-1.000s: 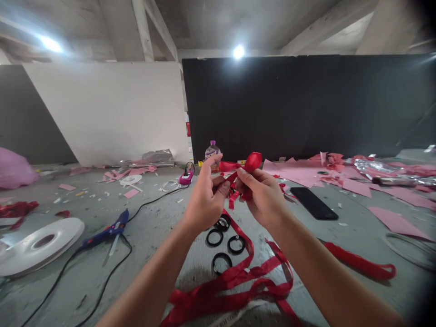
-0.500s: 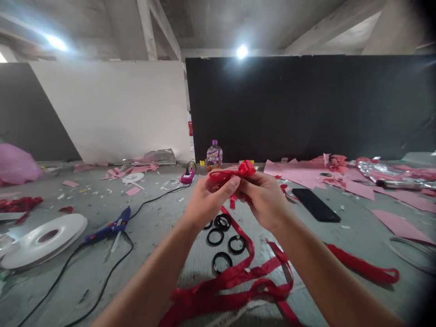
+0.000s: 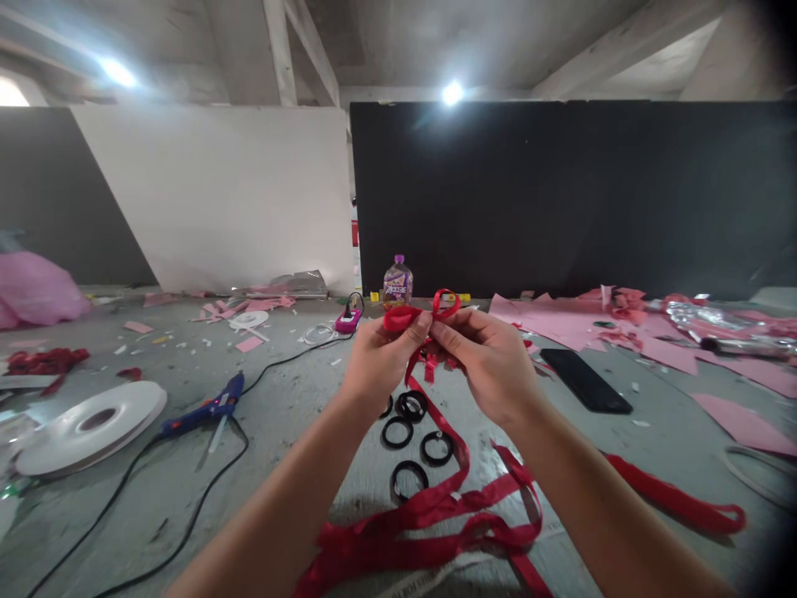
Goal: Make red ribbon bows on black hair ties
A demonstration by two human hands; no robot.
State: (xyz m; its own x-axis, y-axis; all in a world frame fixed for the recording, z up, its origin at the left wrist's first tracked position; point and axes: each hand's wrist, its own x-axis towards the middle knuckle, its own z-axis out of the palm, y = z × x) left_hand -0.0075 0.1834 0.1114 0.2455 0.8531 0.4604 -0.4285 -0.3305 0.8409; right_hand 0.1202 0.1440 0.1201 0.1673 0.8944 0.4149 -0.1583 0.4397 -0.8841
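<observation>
Red ribbon, nearer than the bottle, is pinched by the left hand and the right hand, probably so its loops cannot slip open.

Head-worn view, facing forward-down; left hand and right hand near, black panel farther.

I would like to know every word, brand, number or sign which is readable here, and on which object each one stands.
"FOR": on the pale strip at the bottom edge of the picture; the letters around it are too blurred to read surely.
Bottle: lettering shows on its label, but it is too small and blurred to read.
No other text is readable.
</observation>
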